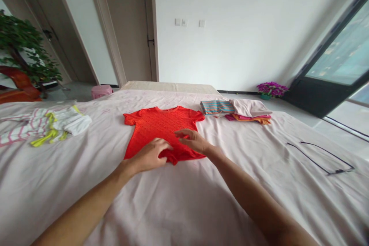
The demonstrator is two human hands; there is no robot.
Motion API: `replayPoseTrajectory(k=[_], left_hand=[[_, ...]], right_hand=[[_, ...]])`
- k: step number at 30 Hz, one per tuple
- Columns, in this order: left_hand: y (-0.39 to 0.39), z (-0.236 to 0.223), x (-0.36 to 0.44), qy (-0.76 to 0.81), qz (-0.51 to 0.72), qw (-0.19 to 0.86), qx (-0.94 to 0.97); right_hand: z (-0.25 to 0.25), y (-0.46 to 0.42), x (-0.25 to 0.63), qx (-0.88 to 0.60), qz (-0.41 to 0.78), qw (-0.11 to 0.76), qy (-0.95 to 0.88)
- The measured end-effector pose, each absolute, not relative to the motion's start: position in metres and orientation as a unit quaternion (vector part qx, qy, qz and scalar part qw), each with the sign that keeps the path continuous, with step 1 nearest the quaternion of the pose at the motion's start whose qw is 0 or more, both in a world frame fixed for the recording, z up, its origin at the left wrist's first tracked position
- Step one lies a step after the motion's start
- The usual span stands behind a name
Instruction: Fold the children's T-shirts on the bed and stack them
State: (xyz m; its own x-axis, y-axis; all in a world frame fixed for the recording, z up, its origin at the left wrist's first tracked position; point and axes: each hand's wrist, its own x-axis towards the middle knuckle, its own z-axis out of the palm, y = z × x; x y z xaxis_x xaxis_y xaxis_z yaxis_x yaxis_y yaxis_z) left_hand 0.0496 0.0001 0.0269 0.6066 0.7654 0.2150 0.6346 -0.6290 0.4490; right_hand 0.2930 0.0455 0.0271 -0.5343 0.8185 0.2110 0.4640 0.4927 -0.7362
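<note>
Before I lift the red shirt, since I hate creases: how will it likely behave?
The red shirt will likely flop, as its lower edge bunches softly. It is probably light: its fabric shows small holes. Pushed, it may wrinkle more than slide, lying on pale cloth.

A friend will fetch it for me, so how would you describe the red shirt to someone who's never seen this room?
On the big pale pink sheet, look near the middle, where the red shirt lies beneath the left hand and right hand. Unlike the folded clothes to its right and the rumpled clothes to its left, it is bright red, short-sleeved and spread out.
</note>
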Motion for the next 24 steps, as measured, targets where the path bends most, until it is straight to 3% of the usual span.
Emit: replayPoseTrajectory(k=[3,8,14,19,24], left_hand=[[-0.013,0.022,0.059,0.391,0.201,0.146,0.886],[-0.013,0.007,0.058,0.429,0.281,0.156,0.844],[-0.008,-0.003,0.053,0.530,0.425,0.259,0.687],[-0.005,-0.009,0.049,0.543,0.458,0.365,0.602],[-0.002,-0.011,0.046,0.533,0.471,0.451,0.540]], right_hand=[[0.018,0.030,0.286,-0.353,0.425,0.305,-0.776],[0.006,0.023,0.293,-0.347,0.492,0.277,-0.749],[0.002,0.025,0.288,-0.282,0.281,0.264,-0.879],[0.008,0.013,0.278,-0.295,0.106,0.219,-0.924],[0.010,0.006,0.267,-0.290,0.012,0.187,-0.938]])
